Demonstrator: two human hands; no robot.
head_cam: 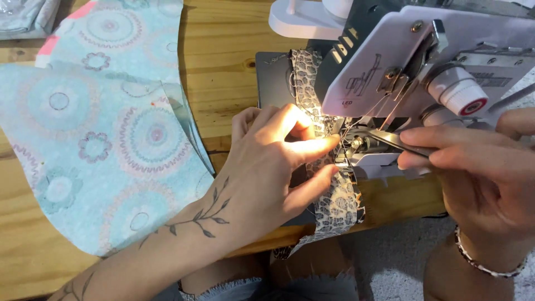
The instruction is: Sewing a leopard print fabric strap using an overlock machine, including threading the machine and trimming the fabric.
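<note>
- The tips of the tweezers (pixel 390 139) are disappearing into the glare of the machine's lamp by the needle area, so what they are pinching is hard to make out.
- The right hand (pixel 473 161) is partly cut off at the frame's right edge; its grip is pinching the tweezers narrowly between thumb and fingers.
- The tweezers are lying almost level, their long axis running right to left, tips pointing left toward the needle area of the sewing machine (pixel 412 61).
- The left hand (pixel 273 167) is resting on the leopard-print fabric strip (pixel 334 206), fingers spread and pressing it just left of the needle; its fingertips are washed out by the light, and the grip is closing on nothing.
- The strip is running from the far side of the machine bed toward the person, its long axis near to far, its near end hanging over the table (pixel 223 72) edge; its middle is hidden under the left hand and the machine head.
- The light blue patterned fabric (pixel 106 150) is lying flat on the table to the left, well apart from the strip.
- The top of the machine is being cropped by the frame.
</note>
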